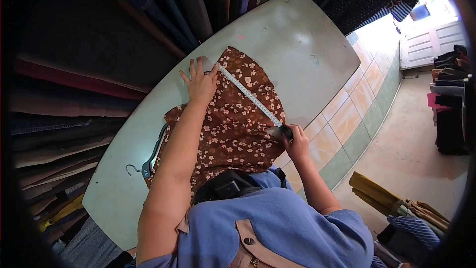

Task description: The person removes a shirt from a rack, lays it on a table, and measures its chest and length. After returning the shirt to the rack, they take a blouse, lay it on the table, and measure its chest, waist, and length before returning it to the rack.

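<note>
A brown garment with a cream flower print lies spread over the pale table, its lower part against my body. Across it runs a white measuring tape, stretched slantwise from upper left to lower right. My left hand lies with fingers spread at the garment's upper left edge, the thumb side touching the tape's end. My right hand is closed around the dark tape case at the garment's right edge. A dark clothes hanger with a metal hook is partly hidden under the garment and my left forearm.
The pale table reaches away to the upper right. Rows of hanging clothes crowd its left side. Tiled floor shows on the right, with folded clothes at lower right and more garments beside the wall.
</note>
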{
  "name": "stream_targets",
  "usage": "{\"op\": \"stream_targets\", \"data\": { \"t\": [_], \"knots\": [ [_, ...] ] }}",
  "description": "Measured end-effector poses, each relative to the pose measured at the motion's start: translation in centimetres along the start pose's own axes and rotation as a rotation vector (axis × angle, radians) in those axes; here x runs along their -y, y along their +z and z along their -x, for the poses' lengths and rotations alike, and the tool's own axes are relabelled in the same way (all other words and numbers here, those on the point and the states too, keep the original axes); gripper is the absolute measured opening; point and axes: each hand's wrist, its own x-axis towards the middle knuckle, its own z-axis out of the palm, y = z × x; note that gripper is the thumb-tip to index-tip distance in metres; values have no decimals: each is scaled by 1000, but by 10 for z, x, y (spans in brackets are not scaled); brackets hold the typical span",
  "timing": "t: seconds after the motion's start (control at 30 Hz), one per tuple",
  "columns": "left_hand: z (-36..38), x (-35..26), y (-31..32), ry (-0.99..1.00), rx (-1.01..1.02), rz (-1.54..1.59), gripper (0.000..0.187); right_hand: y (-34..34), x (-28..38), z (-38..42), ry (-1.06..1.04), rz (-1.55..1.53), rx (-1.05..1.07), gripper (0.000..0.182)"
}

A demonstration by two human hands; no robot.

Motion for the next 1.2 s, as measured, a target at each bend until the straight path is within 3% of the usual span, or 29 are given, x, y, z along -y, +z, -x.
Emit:
{"op": "stream_targets", "data": {
  "t": [0.27,0.33,0.67,0.77,0.83,0.87,0.9,0.97,1.03,1.1,1.17,1.2],
  "knots": [
    [-1,-2,-2,-28,64,-12,34,11,-12,3,-65,-16,-53,29],
    [-1,-3,-3,-42,83,-3,34,14,-17,1,-186,-9,-146,27],
    [-3,-6,-10,-53,107,-34,38,15,-20,0,-181,-39,-122,28],
    [-7,-1,-20,-110,152,24,44,9,-18,-5,-177,-72,-92,28],
    [-5,14,-28,-279,62,392,48,5,-25,-8,-153,-136,-72,28],
    [4,25,-35,-267,-83,465,48,2,-27,-8,-45,-190,-19,27],
    [17,40,-42,-295,-97,455,48,4,-33,-8,-36,-176,-45,24],
    [56,74,-59,-158,-365,476,45,3,-46,-10,94,-340,28,27],
    [113,106,-77,-130,-440,473,38,-3,-31,-18,76,-679,-63,34],
    [179,137,-84,-254,-461,444,29,-26,14,-29,187,-938,45,40],
    [249,161,-88,-415,-465,409,27,-42,39,-43,258,-806,203,39],
    [282,168,-88,-512,-448,405,27,-37,57,-50,210,-964,221,38]
  ]
}}
